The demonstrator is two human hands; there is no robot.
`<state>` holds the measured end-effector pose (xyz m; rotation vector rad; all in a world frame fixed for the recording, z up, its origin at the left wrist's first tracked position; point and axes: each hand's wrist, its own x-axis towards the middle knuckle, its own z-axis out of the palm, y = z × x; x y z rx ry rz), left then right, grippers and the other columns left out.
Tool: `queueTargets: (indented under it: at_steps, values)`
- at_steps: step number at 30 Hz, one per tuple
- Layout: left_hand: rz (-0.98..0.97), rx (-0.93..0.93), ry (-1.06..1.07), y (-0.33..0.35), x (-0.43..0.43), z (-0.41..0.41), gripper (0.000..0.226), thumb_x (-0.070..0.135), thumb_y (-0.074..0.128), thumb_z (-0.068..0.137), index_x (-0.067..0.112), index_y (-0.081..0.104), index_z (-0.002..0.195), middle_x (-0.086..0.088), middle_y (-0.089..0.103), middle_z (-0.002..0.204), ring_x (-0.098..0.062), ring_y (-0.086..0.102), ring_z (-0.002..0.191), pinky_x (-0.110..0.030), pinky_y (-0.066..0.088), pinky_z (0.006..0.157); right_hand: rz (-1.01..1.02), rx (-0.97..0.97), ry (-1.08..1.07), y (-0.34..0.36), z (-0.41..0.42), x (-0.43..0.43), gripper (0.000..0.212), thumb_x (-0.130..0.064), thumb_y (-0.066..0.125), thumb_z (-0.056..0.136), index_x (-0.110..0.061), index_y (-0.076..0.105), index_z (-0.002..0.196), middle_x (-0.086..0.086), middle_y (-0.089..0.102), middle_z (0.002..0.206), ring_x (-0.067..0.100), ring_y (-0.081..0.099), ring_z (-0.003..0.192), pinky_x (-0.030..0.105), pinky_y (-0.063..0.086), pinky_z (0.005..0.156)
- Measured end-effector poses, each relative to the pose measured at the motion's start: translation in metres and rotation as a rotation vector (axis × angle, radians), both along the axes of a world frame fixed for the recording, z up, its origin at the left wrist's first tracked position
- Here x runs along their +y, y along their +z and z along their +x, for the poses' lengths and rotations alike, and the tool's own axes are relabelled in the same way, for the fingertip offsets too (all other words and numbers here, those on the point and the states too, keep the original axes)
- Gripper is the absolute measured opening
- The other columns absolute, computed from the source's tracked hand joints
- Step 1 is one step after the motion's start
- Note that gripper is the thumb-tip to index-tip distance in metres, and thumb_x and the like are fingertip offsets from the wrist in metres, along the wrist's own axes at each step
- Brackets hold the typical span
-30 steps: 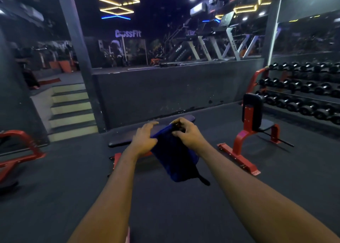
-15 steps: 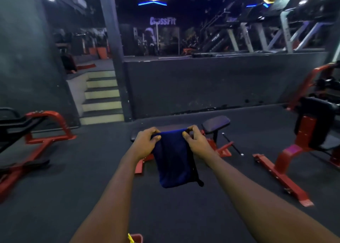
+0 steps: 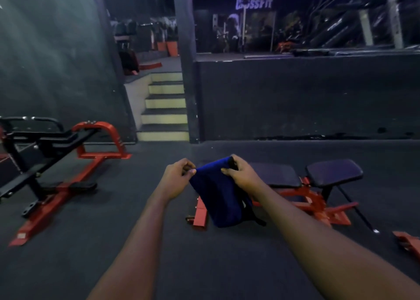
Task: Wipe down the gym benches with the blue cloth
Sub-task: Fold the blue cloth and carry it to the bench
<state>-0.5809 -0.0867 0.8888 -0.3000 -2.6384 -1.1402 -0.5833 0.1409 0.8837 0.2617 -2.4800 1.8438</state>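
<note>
- Two bare arms reach forward. The left hand [image 3: 179, 177] pinches the upper left corner of a blue cloth [image 3: 218, 197] between thumb and curled fingertips. The right hand [image 3: 241, 174] has its fingers curled over the cloth's upper right edge.
- The cloth hangs in the air between and below the hands, touching neither a bench nor the floor [image 3: 136, 220].
- Risk: the left pinch looks light. A tug from the right hand could pull that corner free, and the cloth might drop and pick up floor grit that would then smear onto the padding.
- Risk: the cloth is bunched. Left that way, it would probably wipe a narrow strip and miss patches.
- Risk: the room is dim, so wiped and unwiped areas may be hard to tell apart.
- The cloth is deep blue, soft, and folded into a thick hanging pad. A dark strip trails at its lower right.
- Just beyond the right hand stands a gym bench [image 3: 279, 174] with flat black pads on a red frame, not yet wiped by the look of it. A second bench [image 3: 56, 145] stands well to the left of the left hand.
</note>
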Motion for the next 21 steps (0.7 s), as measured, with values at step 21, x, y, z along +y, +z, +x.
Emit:
queueTargets:
  at_steps: [21]
  values:
    - [-0.031,-0.092,0.103,-0.044,-0.088,-0.457,0.007,0.018,0.063,0.096,0.013,0.068,0.099,0.0,0.07,0.088,-0.014,0.063,0.079,-0.024,0.046,0.071,0.03,-0.083,-0.154,-0.06,-0.482,-0.081,0.004,-0.017,0.065,0.09,-0.018,0.062,0.09,0.002,0.07,0.094,0.019,0.067,0.093,0.038,0.053,0.082]
